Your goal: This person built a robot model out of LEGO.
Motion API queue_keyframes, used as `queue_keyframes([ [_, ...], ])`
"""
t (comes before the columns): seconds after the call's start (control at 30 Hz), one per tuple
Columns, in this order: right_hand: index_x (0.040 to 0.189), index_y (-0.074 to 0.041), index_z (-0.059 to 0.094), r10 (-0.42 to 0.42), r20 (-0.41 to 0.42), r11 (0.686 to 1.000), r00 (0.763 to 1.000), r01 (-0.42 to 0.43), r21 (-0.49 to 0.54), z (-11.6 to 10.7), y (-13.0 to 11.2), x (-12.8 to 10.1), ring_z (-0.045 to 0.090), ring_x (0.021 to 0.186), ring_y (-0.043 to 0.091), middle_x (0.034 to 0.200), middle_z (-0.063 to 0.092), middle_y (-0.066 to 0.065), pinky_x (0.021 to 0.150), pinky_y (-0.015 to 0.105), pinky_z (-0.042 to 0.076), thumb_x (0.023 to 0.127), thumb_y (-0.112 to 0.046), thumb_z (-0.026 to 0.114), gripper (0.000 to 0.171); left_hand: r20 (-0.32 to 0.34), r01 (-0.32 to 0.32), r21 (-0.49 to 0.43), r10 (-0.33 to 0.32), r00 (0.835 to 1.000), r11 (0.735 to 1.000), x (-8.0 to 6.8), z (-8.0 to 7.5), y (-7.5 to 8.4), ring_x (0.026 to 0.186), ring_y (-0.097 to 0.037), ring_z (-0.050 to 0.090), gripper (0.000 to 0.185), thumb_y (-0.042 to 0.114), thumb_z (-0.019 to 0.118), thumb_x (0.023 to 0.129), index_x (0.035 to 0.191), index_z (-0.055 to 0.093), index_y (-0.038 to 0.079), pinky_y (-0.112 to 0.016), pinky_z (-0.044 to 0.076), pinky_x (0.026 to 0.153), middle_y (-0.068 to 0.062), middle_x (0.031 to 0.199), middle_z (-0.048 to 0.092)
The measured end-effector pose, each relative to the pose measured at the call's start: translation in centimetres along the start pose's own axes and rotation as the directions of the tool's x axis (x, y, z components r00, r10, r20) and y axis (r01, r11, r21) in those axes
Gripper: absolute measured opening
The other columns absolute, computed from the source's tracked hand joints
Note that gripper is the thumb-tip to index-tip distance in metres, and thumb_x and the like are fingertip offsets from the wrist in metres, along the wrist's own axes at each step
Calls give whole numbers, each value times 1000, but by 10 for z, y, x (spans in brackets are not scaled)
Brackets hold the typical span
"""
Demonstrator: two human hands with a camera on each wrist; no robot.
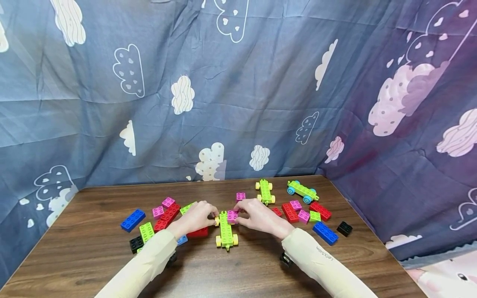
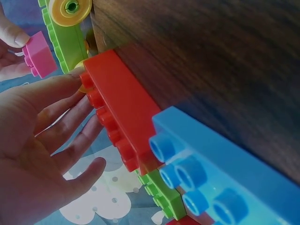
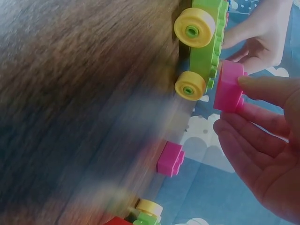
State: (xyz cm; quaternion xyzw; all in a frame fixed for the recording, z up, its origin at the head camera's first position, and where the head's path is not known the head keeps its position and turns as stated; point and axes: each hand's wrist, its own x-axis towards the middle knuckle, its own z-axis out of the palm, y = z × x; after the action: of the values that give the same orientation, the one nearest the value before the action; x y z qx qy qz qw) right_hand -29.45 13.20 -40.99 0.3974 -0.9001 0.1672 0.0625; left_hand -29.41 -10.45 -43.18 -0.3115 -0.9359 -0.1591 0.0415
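Note:
A lime-green toy car base (image 1: 226, 231) with yellow wheels stands on the table between the two hands. My left hand (image 1: 199, 218) holds it at the far left wheel, thumb and fingertips close around that wheel. A pink brick (image 3: 228, 86) is pinched between the thumb and fingers of my right hand (image 1: 258, 215). In the right wrist view this brick is just above the studs at the base's far end, slightly tilted. Beside the left hand lie a red brick (image 2: 122, 108) and a light blue brick (image 2: 225, 164).
Left of the hands lie a blue brick (image 1: 133, 219), a black brick (image 1: 136, 244) and several red, pink and green ones. To the right are another green car base (image 1: 265, 192), a blue-wheeled base (image 1: 302, 191), and a blue brick (image 1: 325, 233). A cloud-patterned curtain (image 1: 223, 91) hangs behind.

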Motion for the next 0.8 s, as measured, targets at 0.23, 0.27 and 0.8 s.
queue_keyframes([
  [0.23,102,-9,71,0,-8,1000,1000,0,11,3,-3,1,70,88,18,97,74,3,80,29,57,88,-21,74,18,5,6,-9,-6,1000,1000,1,1,-1,86,-18,63,14,18,79,83,94,77,10,-36,52,76,-3,91,76],
  [0.27,102,-9,71,-4,-13,1000,1000,4,12,3,-4,1,69,87,17,97,74,2,80,29,57,88,-21,75,18,8,8,-12,-8,1000,1000,1,1,-1,86,-18,63,14,18,79,83,94,77,9,-36,53,77,-3,91,76],
  [0.8,104,-9,71,-30,-30,999,999,30,22,13,-4,5,68,88,13,99,74,3,81,26,57,88,-19,74,19,20,18,-15,-18,1000,1000,2,1,-3,87,-18,62,15,19,79,83,95,77,10,-37,53,78,-3,92,76],
])
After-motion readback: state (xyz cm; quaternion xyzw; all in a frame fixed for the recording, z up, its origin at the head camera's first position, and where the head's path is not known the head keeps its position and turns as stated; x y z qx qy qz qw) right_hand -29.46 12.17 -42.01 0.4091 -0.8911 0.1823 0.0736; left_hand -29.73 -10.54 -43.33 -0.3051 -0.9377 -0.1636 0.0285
